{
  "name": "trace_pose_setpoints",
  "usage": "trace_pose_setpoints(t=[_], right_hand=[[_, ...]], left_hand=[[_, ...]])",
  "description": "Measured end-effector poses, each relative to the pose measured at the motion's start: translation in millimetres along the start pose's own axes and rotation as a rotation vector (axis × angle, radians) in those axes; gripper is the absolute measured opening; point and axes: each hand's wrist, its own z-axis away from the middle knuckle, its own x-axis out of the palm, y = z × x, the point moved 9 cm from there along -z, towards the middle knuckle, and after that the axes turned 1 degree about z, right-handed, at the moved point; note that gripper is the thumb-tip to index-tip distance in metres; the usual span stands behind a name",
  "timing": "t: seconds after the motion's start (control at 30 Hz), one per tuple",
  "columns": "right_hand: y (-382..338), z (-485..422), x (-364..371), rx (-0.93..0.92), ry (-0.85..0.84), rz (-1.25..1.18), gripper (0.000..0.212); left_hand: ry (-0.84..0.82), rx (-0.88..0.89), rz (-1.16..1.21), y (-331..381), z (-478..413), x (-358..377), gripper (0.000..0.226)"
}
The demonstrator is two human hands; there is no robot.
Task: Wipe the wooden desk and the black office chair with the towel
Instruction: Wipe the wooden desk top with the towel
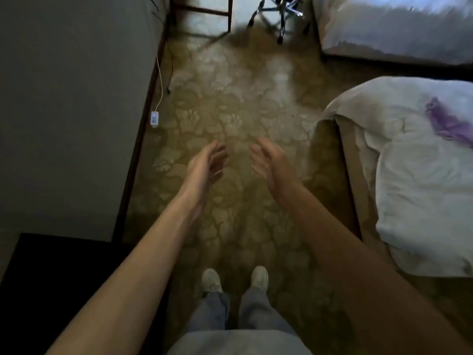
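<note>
I stand on a patterned carpet with both arms stretched forward. My left hand and my right hand hover side by side over the floor, palms facing each other, fingers relaxed, holding nothing. At the far top, the wooden desk's legs stand against the wall. Right of them is the chrome wheeled base of the office chair; its seat is out of view. A purple cloth lies on the white bedding at the right, well away from both hands.
A grey wall runs along the left, with a white cable and small adapter on the floor beside it. A bed with white bedding fills the right side, a second bed lies at top right, and a dark surface sits at bottom left.
</note>
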Motion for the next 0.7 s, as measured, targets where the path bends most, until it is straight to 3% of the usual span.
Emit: trace_pose_setpoints(t=[0.13,0.23,0.5,0.7], right_hand=[[32,4,-22,0.076,0.027,0.033,0.016],[48,6,-42,0.107,0.023,0.018,0.034],[35,-7,-89,0.107,-0.052,-0.036,0.050],[7,-43,-120,0.098,-0.073,-0.104,0.045]], left_hand=[[0.060,-0.108,0.036,-46,6,2,0.040],[0.054,-0.131,0.000,-60,7,17,0.042],[0.140,-0.048,-0.043,-33,-20,63,0.044],[0.222,0.000,0.025,-14,-42,81,0.038]])
